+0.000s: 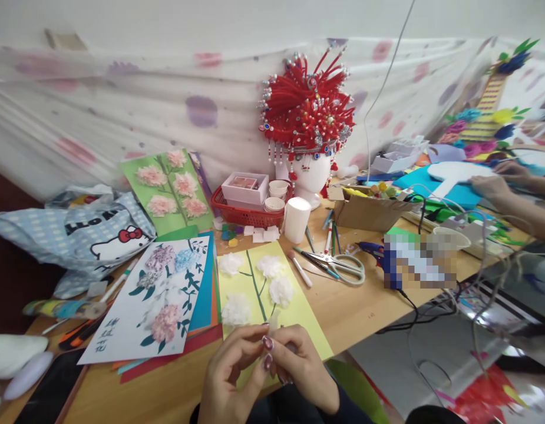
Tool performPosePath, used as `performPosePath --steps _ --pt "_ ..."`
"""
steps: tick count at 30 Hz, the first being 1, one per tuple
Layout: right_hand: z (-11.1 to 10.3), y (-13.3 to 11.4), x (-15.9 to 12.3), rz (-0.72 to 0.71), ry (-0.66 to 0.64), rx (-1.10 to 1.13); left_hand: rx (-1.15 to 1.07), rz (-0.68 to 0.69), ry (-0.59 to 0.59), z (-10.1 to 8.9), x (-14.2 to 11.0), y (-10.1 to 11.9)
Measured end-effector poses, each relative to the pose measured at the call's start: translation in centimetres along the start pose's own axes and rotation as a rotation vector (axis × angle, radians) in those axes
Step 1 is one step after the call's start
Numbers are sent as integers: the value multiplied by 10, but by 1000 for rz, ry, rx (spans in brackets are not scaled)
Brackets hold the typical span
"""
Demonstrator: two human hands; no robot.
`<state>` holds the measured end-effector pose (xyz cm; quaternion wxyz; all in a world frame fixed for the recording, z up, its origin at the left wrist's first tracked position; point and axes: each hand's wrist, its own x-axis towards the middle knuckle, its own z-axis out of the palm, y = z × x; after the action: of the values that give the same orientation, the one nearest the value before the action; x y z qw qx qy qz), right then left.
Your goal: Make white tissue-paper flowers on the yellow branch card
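Observation:
My left hand and my right hand meet fingertip to fingertip at the lower middle, over the near edge of a yellow sheet. Both are closed in a pinch. A small whitish piece of thin paper sticks up between the fingers; its lower part is hidden. On the sheet, green stems run between several fluffy white paper flowers. Left of it lies a picture of painted flowers, on top of coloured sheets.
White-handled scissors, a white marker and a blue glue gun lie to the right. Behind stand a white cylinder, a red basket and a head stand with a red headdress. Another person's hands hold a white fan shape.

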<state>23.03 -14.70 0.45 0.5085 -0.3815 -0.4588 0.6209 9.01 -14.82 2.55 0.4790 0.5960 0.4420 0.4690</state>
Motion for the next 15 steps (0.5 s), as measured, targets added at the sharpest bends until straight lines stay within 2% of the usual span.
performPosePath --steps 5,10,15 --pt "3 -3 -1 -86 64 -92 55 26 19 -1 4 -2" --pt "1 -7 -3 -98 66 -209 197 176 18 1 7 3" --pt "1 -12 -2 -200 131 -275 249 238 111 11 9 12"
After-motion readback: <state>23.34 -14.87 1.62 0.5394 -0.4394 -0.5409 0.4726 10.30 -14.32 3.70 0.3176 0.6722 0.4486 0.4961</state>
